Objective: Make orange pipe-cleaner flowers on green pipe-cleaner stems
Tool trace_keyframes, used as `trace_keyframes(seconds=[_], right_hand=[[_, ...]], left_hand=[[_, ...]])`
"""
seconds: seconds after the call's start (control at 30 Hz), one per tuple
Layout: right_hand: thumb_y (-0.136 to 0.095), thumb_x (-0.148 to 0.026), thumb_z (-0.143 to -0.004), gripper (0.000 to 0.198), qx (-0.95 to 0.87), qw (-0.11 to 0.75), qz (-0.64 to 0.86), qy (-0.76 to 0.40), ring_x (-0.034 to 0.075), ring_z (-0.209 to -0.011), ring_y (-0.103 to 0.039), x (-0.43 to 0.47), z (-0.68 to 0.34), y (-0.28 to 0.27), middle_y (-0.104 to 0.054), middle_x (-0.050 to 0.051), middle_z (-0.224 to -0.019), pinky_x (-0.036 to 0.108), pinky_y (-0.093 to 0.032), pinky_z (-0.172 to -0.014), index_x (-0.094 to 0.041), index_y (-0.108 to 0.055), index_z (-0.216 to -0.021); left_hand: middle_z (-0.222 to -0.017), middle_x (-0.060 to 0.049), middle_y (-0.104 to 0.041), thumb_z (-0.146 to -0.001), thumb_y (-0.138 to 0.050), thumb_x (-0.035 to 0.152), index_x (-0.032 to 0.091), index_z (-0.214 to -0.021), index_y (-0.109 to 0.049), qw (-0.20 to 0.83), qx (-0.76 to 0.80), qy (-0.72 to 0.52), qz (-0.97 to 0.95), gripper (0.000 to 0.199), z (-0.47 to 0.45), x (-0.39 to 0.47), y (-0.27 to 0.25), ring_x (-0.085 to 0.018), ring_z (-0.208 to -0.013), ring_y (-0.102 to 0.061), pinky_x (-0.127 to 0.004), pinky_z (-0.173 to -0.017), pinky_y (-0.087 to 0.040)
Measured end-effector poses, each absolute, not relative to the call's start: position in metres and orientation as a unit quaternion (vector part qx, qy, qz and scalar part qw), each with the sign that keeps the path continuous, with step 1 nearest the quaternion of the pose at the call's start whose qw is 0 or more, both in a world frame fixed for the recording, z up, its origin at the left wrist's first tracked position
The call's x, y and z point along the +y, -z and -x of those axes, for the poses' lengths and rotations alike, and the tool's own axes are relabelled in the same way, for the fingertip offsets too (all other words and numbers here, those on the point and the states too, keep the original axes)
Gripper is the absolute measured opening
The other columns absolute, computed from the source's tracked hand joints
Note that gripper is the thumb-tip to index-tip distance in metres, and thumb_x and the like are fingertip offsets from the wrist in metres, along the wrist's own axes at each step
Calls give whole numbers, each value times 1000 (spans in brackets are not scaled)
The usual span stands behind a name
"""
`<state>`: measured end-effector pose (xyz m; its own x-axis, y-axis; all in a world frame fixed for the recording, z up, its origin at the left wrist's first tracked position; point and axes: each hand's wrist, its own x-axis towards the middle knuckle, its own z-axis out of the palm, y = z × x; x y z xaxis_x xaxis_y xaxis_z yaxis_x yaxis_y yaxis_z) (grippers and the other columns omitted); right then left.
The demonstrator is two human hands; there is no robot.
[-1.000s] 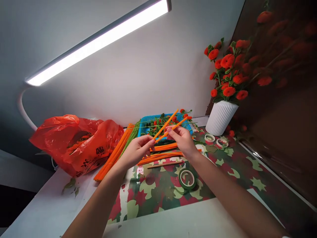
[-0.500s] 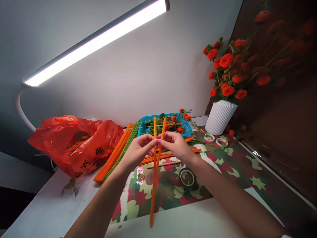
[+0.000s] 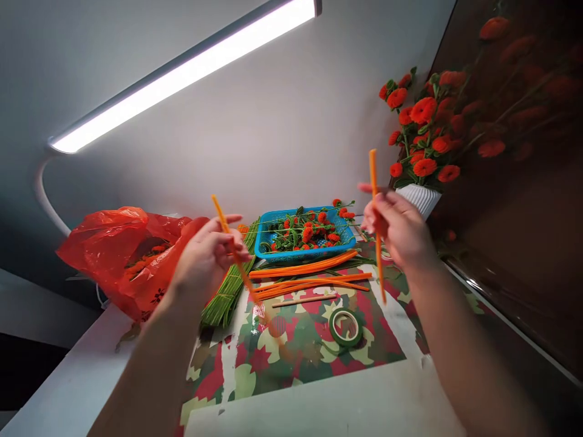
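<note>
My left hand point(image 3: 203, 258) is raised at the left, its fingers closed on an orange pipe cleaner point(image 3: 243, 277) that slants down to the right and blurs toward its lower end. Farther right, near the vase, my right hand point(image 3: 403, 229) grips a second orange pipe cleaner point(image 3: 379, 267), held almost upright. Between the hands, several orange pipe cleaners point(image 3: 305, 266) lie on the camouflage-patterned mat point(image 3: 314, 364). A thin wooden stick point(image 3: 305, 300) and a roll of green tape point(image 3: 334, 331) are in front of them.
A blue basket point(image 3: 273, 254) of red pipe-cleaner flowers stands behind. Left are a green pipe-cleaner bundle point(image 3: 228, 297) and a red plastic bag point(image 3: 104, 261). A white vase point(image 3: 421, 197) with red flowers stands right. A lamp point(image 3: 191, 73) hangs overhead.
My hands, which met in the middle, have moved apart, left hand leftward and right hand up to the right. The two orange pipe cleaners are now separated, one in each hand.
</note>
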<state>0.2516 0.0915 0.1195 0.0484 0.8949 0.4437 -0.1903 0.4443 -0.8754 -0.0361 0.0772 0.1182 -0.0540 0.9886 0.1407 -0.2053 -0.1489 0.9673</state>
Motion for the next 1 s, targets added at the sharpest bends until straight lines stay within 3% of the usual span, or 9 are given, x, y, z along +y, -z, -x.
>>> trace_keyframes(seconds=[0.07,0.13,0.17,0.23,0.27,0.4,0.5,0.73,1.0], right_hand=[[-57,-27,-86,23,-564,657,331,-376,7,-45,-40,88,-269,-129,-46,-7,-57,22,-39,-48,-24,-60,-108],[-57,-23,-84,16,-586,654,344,-332,8,-49,-43,82,-278,-135,-52,-4,-63,22,-38,-49,-23,-62,-100],[-57,-21,-84,12,-601,643,358,-313,8,-51,-44,78,-278,-137,-54,-3,-67,22,-38,-49,-22,-63,-94],[-56,-20,-83,6,-639,597,389,-290,8,-53,-45,70,-270,-137,-55,-2,-69,22,-36,-49,-19,-62,-84],[-55,-20,-84,6,-665,562,396,-291,8,-53,-44,67,-262,-136,-53,-2,-67,22,-35,-48,-19,-61,-83],[-52,-28,-89,17,-784,385,371,-317,8,-53,-35,57,-220,-120,-41,-5,-59,21,-28,-48,-17,-60,-78],[-46,-29,-93,23,-794,363,347,-343,7,-51,-31,59,-196,-103,-39,-6,-58,22,-23,-47,-17,-60,-80],[-48,-31,-90,23,-766,342,361,-408,8,-50,-33,70,-194,-88,-39,-6,-57,23,-23,-47,-17,-56,-74],[-49,-32,-88,23,-768,323,367,-413,9,-51,-35,73,-198,-89,-44,-4,-58,24,-23,-47,-17,-60,-74]], left_hand=[[-56,4,-57,-70,-52,9,20,-95,-63,455,411,-613,-499,29,52,72,-132,-7,-40,-46,-17,-37,-41],[-45,6,-39,-80,-53,20,19,-80,-64,432,406,-627,-505,11,64,63,-142,-3,-33,-28,-16,-31,-22],[-43,6,-31,-85,-54,30,19,-71,-64,409,408,-635,-513,20,67,56,-145,-3,-34,-24,-17,-32,-17],[-45,3,-35,-86,-59,40,21,-59,-63,262,464,-631,-564,33,68,44,-147,-5,-37,-28,-21,-33,-19],[-48,3,-41,-86,-60,43,24,-64,-66,216,500,-604,-582,29,66,39,-146,-6,-40,-33,-21,-34,-23],[-67,0,-66,-86,-55,41,25,-107,-68,218,513,-359,-748,29,41,35,-130,-11,-46,-49,-23,-40,-40],[-79,-2,-69,-87,-52,27,23,-103,-68,191,488,-324,-788,23,19,44,-114,-14,-61,-59,-24,-54,-48],[-67,0,-62,-80,-64,34,17,-84,-66,313,471,-442,-697,17,-1,54,-99,-12,-55,-57,-21,-48,-47],[-64,1,-62,-74,-73,35,17,-87,-69,407,451,-463,-646,22,-1,56,-99,-10,-50,-53,-21,-48,-47]])
